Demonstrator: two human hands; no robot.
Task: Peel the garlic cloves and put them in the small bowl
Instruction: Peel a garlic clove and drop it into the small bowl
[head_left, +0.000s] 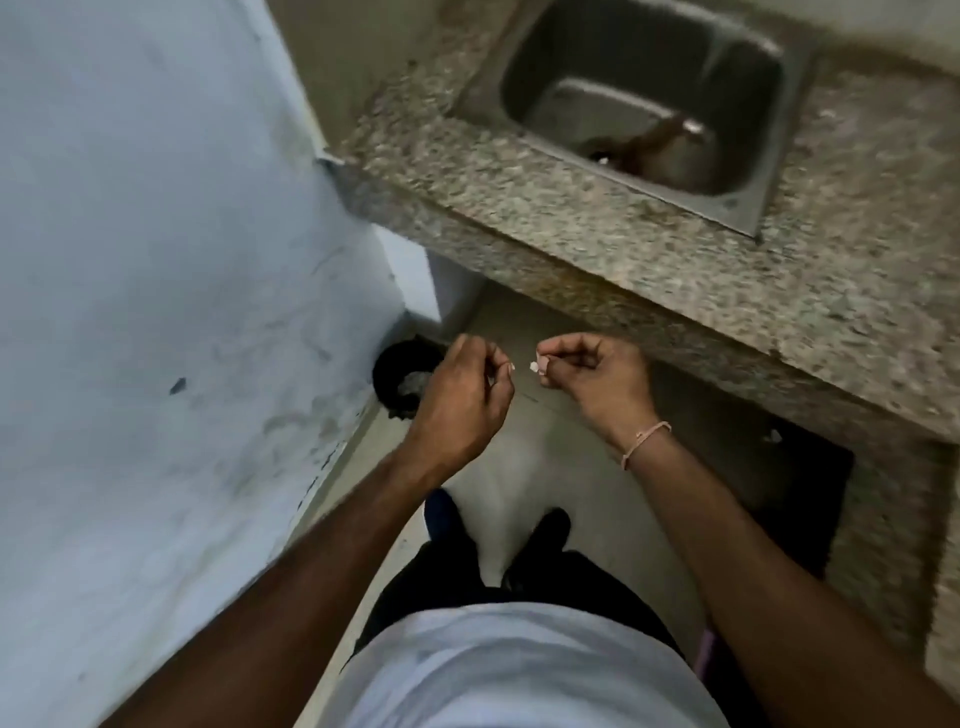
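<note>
Right hand: the right hand (597, 374) pinches a small pale scrap (535, 367), a bit of garlic skin or a small clove; too small to tell which. Thumb and forefinger nip it, the other fingers are curled in. A thin pinkish band (647, 441) circles the wrist.
Left hand: the left hand (462, 395) is loosely curled, fingertips drawn together just beside the scrap. Whether it holds anything cannot be told.
Place of the garlic: the scrap hangs in the air between the two hands, in front of and below the counter (571, 208) edge, over the floor (545, 457).
Bin: a dark round container (402, 382) stands on the floor just beside the left hand, against the wall (156, 260). It is probably where the skins go.
Progress: peeling seems to be under way or just ending for this piece. No small bowl and no other cloves are in view, so how many are done cannot be judged. Putting cloves in the bowl is left.
Materials: the counter is speckled grey-brown stone with a thick squared edge. The sink (649, 104) sunk in it is dull steel, rectangular with rounded corners, with a brown stain near its drain. The wall is pale blue, scuffed and chipped. The floor is smooth and grey.
</note>
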